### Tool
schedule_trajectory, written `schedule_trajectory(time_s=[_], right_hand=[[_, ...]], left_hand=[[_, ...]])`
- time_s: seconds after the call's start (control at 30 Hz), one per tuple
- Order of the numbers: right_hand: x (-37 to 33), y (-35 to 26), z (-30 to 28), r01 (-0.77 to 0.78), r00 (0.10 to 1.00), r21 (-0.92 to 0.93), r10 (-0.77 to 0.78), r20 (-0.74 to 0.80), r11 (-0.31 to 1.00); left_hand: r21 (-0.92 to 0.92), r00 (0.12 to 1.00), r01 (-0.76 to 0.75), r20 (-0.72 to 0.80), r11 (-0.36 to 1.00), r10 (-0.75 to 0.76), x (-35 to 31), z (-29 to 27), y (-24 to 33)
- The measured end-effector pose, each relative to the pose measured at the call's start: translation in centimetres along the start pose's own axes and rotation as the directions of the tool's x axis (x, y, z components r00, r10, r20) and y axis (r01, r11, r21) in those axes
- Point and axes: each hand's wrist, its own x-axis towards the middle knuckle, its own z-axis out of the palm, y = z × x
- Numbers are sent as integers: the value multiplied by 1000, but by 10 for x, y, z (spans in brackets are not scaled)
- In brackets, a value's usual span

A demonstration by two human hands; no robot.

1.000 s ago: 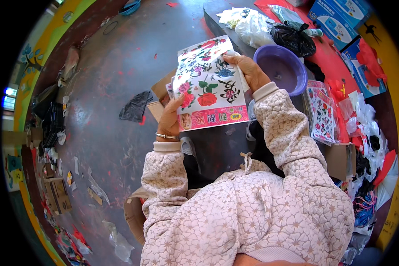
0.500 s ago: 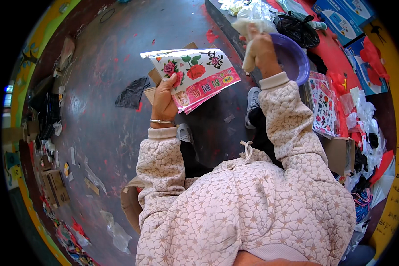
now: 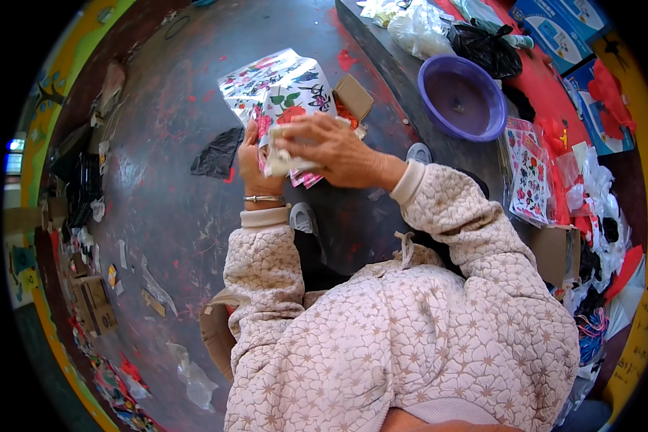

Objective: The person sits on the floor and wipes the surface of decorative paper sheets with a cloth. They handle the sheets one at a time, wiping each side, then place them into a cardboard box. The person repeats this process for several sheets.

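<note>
My left hand (image 3: 254,171), with a bracelet at its wrist, grips a small stack of glossy flower sticker sheets (image 3: 270,75) by the near left edge. Red roses and dark lettering decorate the sheets, and the top ones bend up and fan apart at the far side. A cream cloth (image 3: 286,157) lies against the near part of the stack. My right hand (image 3: 335,151) is closed over that cloth, pressing it on the sheets close to the left fingers. The right fingers are slightly blurred, and they hide part of the printing.
At the right, on a dark ledge, stands a purple basin (image 3: 502,111) with murky water. Nearer lie more sticker sheets (image 3: 531,180) by a cardboard box (image 3: 560,253). A black plastic bag (image 3: 486,52) sits beyond the basin. Scraps and a brown carton (image 3: 92,306) lie at the left.
My right hand has come from beside the basin, down and left, bringing the cloth onto the sheets. The sheets have tilted and spread, and more of them show at the far side.
</note>
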Motion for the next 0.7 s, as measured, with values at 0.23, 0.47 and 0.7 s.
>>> schedule_trajectory(time_s=[0.23,0.47,0.7], right_hand=[[-20,10,-19,-251,950,305,295,-106,919],[-35,99,-42,-183,71,918,927,369,-351],[-14,65,-48,-226,663,789,503,554,-572]], left_hand=[[106,947,-300,-90,948,309,-9,8,10],[170,932,-331,-96,928,349,-8,10,8],[390,930,-224,-188,893,315,-6,15,-3]])
